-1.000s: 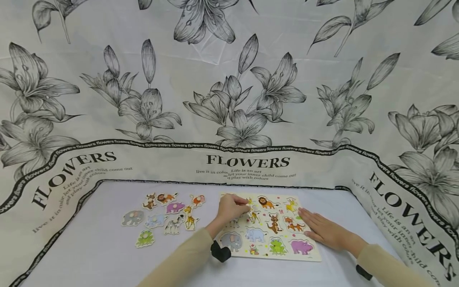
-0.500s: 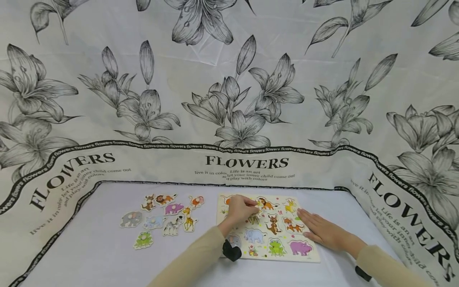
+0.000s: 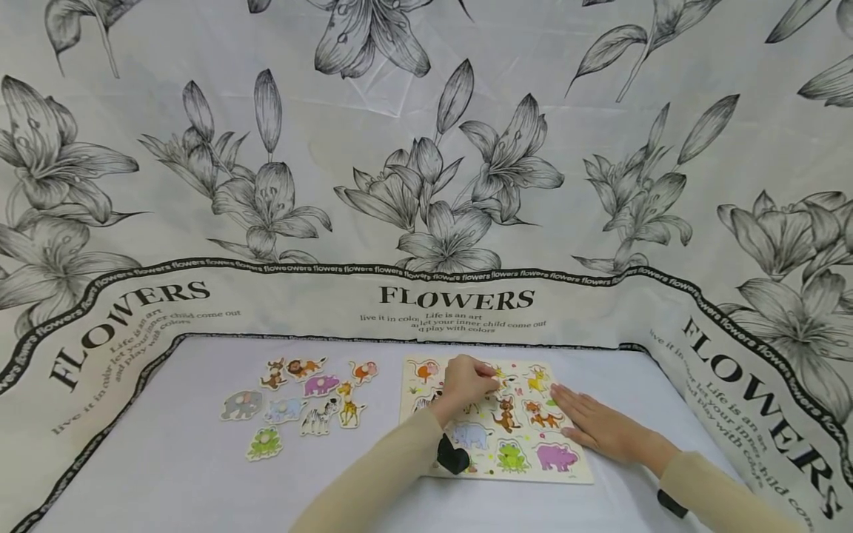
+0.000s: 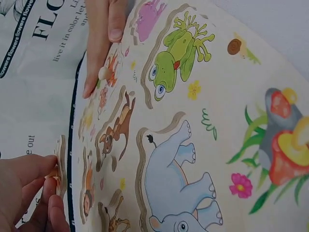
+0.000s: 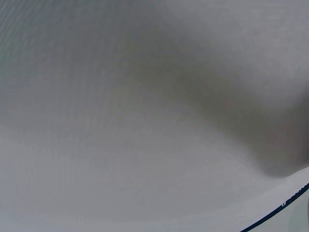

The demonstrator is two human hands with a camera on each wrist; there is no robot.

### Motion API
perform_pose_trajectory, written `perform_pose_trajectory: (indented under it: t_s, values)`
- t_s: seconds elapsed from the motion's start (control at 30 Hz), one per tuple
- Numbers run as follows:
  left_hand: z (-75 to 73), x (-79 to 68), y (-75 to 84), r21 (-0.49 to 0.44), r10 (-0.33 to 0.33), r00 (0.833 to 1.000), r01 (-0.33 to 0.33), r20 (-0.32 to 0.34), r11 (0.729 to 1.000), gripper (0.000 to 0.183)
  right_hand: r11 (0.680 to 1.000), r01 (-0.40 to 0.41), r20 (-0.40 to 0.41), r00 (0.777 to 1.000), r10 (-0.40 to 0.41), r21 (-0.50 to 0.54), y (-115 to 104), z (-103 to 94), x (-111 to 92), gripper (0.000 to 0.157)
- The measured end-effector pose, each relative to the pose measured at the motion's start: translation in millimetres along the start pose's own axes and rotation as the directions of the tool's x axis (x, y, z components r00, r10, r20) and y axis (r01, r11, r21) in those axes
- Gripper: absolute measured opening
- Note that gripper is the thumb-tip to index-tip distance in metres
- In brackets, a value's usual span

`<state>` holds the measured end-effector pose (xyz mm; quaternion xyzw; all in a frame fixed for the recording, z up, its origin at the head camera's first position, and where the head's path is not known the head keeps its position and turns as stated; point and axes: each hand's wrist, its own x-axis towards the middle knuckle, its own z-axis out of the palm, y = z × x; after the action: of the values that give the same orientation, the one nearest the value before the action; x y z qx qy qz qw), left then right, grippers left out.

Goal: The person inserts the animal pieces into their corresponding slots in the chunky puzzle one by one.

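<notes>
In the head view my left hand [image 3: 466, 385] is over the upper middle of a cream animal puzzle board [image 3: 533, 477]. It pinches a thin puzzle piece [image 4: 62, 150], seen nearly edge-on in the left wrist view; some yellow shows at the fingertips, but its animal is hard to tell. Fingers straight, my right hand [image 3: 603, 429] rests on the board's right edge. A frog picture [image 3: 511, 455], a hippo picture [image 3: 557, 457] and a kangaroo picture [image 3: 506, 414] show on the board. The right wrist view is a pale blur without a visible hand.
Left of the board lie several loose pieces, among them an elephant [image 3: 243, 406], a frog [image 3: 264, 444], a zebra [image 3: 320, 417], a giraffe [image 3: 350, 406] and a monkey [image 3: 363, 372]. Flower-printed cloth [image 3: 460, 318] stands behind the white tabletop [image 3: 166, 459].
My left hand has moved rightward across the upper part of the board with the puzzle piece, uncovering the monkey and zebra pictures. The right hand has stayed in place.
</notes>
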<state>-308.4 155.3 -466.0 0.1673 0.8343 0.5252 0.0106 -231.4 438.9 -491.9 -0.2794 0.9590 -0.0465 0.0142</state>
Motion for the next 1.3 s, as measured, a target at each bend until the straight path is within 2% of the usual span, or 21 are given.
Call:
perform_pose_trajectory:
  t_s: [0.3,0.57,0.77,0.9,1.0,1.1,1.3]
  values:
    - [10.3,7.6,7.4,0.071,0.007,1.000,-0.009,0.027,0.997,0.010,0.998,0.058,-0.068,0.996,-0.060,-0.025,0.6,0.0,-2.6,0.063]
    - [18.5,16.9,11.4,0.081,-0.029,0.999,0.026,0.043,0.996,0.009,1.000,-0.003,-0.010,1.000,0.003,0.023,-3.0,-3.4,-1.0,0.064]
    - [29.0,20.9,13.9,0.069,-0.020,0.999,0.016,0.048,0.997,0.009,1.000,-0.023,0.008,1.000,0.023,0.017,-2.3,-2.5,-0.7,0.065]
    - [35.8,22.2,15.8,0.054,-0.035,0.998,0.033,0.047,0.998,0.009,1.000,-0.019,0.000,1.000,0.019,0.004,-2.7,-2.6,-0.3,0.065]
    - [41.3,23.9,17.8,0.078,-0.042,0.998,0.038,0.051,0.996,0.008,0.999,0.011,-0.032,0.999,-0.012,-0.032,-2.9,-2.4,-1.5,0.063]
    - [47.2,25.6,20.3,0.129,-0.023,0.998,0.015,0.063,0.992,0.009,0.999,0.027,-0.053,0.998,-0.029,-0.042,-3.1,-2.0,-4.5,0.062]
    - [54.3,29.7,25.2,0.187,-0.001,0.999,-0.008,0.051,0.982,0.009,1.000,0.018,-0.043,0.999,-0.019,-0.025,-3.2,-1.6,-4.1,0.062]
